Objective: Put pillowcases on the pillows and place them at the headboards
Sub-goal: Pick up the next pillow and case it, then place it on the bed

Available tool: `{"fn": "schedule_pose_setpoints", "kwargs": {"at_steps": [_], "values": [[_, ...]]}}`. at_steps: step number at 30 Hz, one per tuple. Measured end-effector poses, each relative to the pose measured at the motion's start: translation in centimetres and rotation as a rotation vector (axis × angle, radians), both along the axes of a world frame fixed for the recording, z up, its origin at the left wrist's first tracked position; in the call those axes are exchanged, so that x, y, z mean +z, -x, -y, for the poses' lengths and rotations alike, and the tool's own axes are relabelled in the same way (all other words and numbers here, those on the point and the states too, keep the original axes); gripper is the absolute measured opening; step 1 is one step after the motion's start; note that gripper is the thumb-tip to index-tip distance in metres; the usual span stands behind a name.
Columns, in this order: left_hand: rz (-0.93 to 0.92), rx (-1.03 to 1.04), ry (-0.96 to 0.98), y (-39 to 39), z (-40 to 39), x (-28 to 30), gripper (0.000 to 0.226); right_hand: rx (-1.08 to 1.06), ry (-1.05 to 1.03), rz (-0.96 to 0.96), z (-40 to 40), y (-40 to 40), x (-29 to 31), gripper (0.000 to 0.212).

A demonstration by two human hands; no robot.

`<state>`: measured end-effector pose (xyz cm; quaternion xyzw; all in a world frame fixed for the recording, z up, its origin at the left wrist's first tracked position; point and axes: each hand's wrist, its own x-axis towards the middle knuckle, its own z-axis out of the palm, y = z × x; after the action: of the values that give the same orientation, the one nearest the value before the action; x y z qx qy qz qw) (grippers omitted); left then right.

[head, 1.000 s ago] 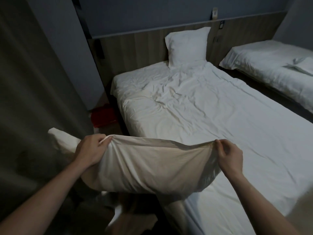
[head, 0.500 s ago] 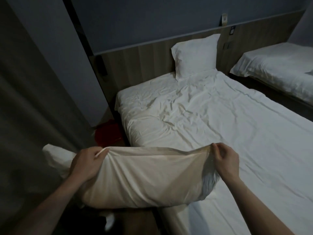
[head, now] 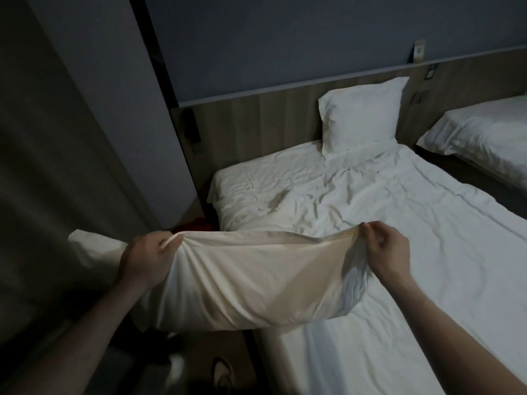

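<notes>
Head view: one dim look down over the near left corner of the bed (head: 399,238).
Pillow in work: cream-white pillow in its pillowcase (head: 242,283), held up lengthwise over the bed's left edge; its right end rests on or just above the sheet, I cannot tell which, and its left end overhangs the floor.
Look of it: soft and bulging low, the case drawn taut along the top edge with folds fanning from each grip; a white end (head: 94,249) sticks out past the left grip.
Left hand (head: 145,260): fingers curled tight on the case's top edge at the left end.
Right hand (head: 386,252): pinches the top edge at the right end, well apart from the other.
Why held so: by my judgement the spread grips let the filling drop down into the case and square it.
Finished pillow (head: 362,118): white, propped upright against the wooden headboard (head: 256,124) at the bed's far edge.
Second bed (head: 484,138): at the right, white-sheeted.
Floor: a shoe (head: 224,372) below the pillow, something red (head: 196,225) by the bed's far left corner.
</notes>
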<state>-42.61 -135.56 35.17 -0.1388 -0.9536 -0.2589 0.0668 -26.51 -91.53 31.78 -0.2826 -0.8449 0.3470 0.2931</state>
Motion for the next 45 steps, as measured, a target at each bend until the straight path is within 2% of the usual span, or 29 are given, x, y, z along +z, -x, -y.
{"fn": "schedule_pose_setpoints", "kwargs": {"at_steps": [3, 11, 19, 27, 35, 45], "values": [[-0.012, -0.028, 0.018, 5.3, 0.2, 0.1, 0.052, -0.027, -0.026, 0.008, 0.4, 5.0, -0.1, 0.022], [-0.031, -0.15, -0.083, 18.0, 1.7, -0.7, 0.055, -0.139, -0.062, 0.038, 2.5, 14.2, -0.8, 0.022], [-0.028, -0.117, -0.067, 28.0, 0.1, -0.3, 0.052, -0.183, -0.065, 0.032, 2.4, 22.8, -0.4, 0.025], [-0.01, -0.106, 0.0, 38.6, -1.8, -1.4, 0.064, -0.169, -0.076, -0.006, -0.4, 34.2, -0.7, 0.035], [0.012, -0.087, -0.005, 46.5, -3.0, -2.2, 0.056, -0.16, -0.097, 0.031, -2.4, 44.1, -1.0, 0.044], [0.056, -0.086, -0.012, 57.6, -4.9, -2.7, 0.056, -0.151, -0.138, 0.042, -3.6, 53.5, -0.5, 0.024]]}}
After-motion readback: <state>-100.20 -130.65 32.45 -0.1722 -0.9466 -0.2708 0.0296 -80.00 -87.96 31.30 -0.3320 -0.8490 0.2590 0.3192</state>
